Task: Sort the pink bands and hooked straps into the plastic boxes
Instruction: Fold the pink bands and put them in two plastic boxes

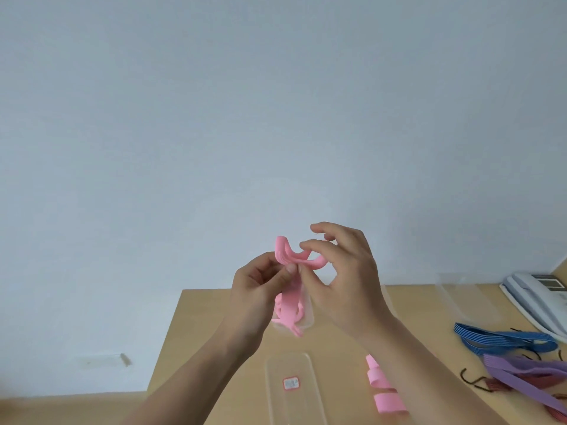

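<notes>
Both hands are raised above the wooden table (214,342) with a bundle of pink bands (291,259) between them. My left hand (260,289) pinches the bundle from the left, and its loose ends hang down below the fingers. My right hand (340,277) pinches the same bundle from the right with thumb and forefinger. A clear plastic box (291,391) with a small red label lies near the front edge. More pink bands (383,391) lie on the table beside my right forearm. A second clear box (306,317) shows partly behind the hanging ends.
Blue bands (503,338), purple bands (527,372) and dark red hooked straps (487,384) lie at the right. A white desk phone (540,296) and a clear box (466,296) stand at the back right. The table's left edge runs close to my left arm.
</notes>
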Action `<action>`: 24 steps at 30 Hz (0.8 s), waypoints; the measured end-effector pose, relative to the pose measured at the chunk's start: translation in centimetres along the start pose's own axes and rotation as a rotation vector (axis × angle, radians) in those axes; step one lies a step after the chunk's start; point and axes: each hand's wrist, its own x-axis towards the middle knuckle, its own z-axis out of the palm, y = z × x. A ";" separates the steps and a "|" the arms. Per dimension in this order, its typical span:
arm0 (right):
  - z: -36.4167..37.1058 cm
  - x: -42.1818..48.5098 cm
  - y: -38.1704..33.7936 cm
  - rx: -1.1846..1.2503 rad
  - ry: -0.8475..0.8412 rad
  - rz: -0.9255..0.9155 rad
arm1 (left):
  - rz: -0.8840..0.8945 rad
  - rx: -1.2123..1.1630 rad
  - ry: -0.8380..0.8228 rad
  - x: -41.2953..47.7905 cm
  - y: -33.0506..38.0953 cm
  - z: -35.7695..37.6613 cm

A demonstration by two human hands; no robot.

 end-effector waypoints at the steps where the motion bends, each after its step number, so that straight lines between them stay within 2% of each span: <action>1: -0.2 0.2 0.1 -0.010 -0.028 -0.005 | -0.002 0.009 0.008 0.0 0.0 0.1; 6: -0.5 0.8 0.4 0.035 -0.133 -0.023 | 0.020 0.037 0.011 0.1 0.0 0.3; 14: -0.2 1.0 1.0 0.076 -0.233 0.070 | 0.004 0.053 0.019 0.2 -0.3 0.5; 24: 0.8 0.1 1.9 -0.046 -0.151 0.041 | -0.153 0.039 0.120 0.4 -0.7 0.9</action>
